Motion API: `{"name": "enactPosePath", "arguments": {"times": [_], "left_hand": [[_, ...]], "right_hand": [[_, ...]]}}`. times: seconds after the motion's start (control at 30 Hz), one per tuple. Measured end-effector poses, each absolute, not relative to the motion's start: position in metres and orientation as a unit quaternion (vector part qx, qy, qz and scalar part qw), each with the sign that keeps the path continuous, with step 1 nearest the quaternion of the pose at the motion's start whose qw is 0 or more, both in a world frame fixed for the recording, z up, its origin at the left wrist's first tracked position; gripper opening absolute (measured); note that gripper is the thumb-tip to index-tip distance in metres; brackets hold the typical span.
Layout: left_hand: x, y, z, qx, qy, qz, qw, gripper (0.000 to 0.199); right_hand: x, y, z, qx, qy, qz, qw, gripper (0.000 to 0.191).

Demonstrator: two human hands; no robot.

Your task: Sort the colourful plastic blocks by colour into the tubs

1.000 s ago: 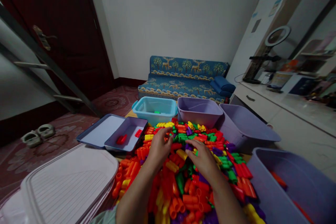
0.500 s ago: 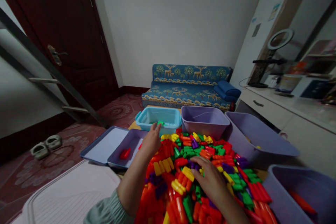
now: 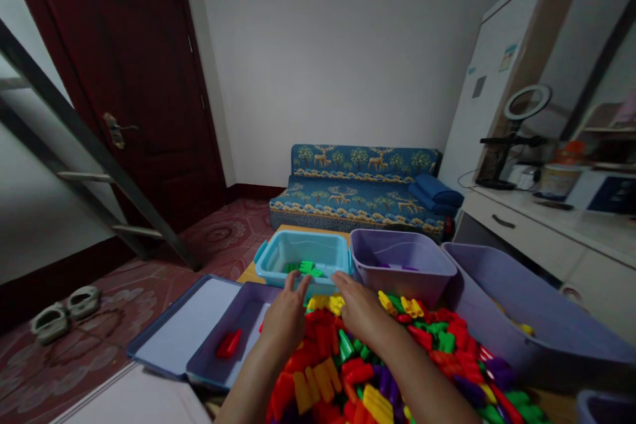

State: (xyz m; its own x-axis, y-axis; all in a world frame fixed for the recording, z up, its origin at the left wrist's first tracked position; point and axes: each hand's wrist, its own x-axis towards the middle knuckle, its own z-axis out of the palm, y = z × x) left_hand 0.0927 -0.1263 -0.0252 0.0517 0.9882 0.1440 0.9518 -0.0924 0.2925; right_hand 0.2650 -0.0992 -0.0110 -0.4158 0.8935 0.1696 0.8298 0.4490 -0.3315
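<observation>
A heap of red, green, yellow, orange and purple plastic pieces (image 3: 325,338) covers the table under both arms. My left hand (image 3: 287,310) is over the heap's far left side, fingers apart and pointing at the light blue bin (image 3: 303,244), with nothing seen in it. Close to that bin's near wall, my right hand (image 3: 355,301) reaches forward with fingers extended and holds nothing visible. Green pieces (image 3: 307,268) lie inside the light blue bin. Beside it, the purple bin (image 3: 402,265) has a few purple pieces at its bottom.
An opened shallow case (image 3: 209,324) with red pieces stands at the left. A larger purple bin (image 3: 527,298) with yellow pieces is at the right, and another bin's corner (image 3: 596,404) shows below it. Behind are a blue patterned sofa (image 3: 358,185) and a ladder (image 3: 94,152).
My right hand has moved forward and left from the heap's middle to the light blue bin. The camera view has tilted up. More green pieces show in that bin, and purple pieces in the purple one.
</observation>
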Motion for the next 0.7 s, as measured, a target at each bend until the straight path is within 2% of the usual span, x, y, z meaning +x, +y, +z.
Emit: {"name": "enactPosePath", "arguments": {"times": [0.2,0.4,0.6,0.7], "left_hand": [[0.095,-0.126,-0.018,0.717,0.678,0.147,0.072,0.062],[0.099,-0.135,-0.009,0.727,0.661,0.165,0.09,0.061],[0.126,-0.171,-0.016,0.761,0.581,0.26,0.126,0.044],[0.146,-0.184,-0.032,0.795,0.513,0.278,0.165,0.038]], "right_hand": [[0.265,-0.096,-0.015,-0.501,-0.841,0.104,0.178,0.061],[0.273,-0.101,-0.006,-0.503,-0.834,0.113,0.195,0.065],[0.313,-0.147,-0.007,-0.561,-0.779,0.114,0.257,0.036],[0.337,-0.166,-0.017,-0.592,-0.741,0.14,0.285,0.036]]}}
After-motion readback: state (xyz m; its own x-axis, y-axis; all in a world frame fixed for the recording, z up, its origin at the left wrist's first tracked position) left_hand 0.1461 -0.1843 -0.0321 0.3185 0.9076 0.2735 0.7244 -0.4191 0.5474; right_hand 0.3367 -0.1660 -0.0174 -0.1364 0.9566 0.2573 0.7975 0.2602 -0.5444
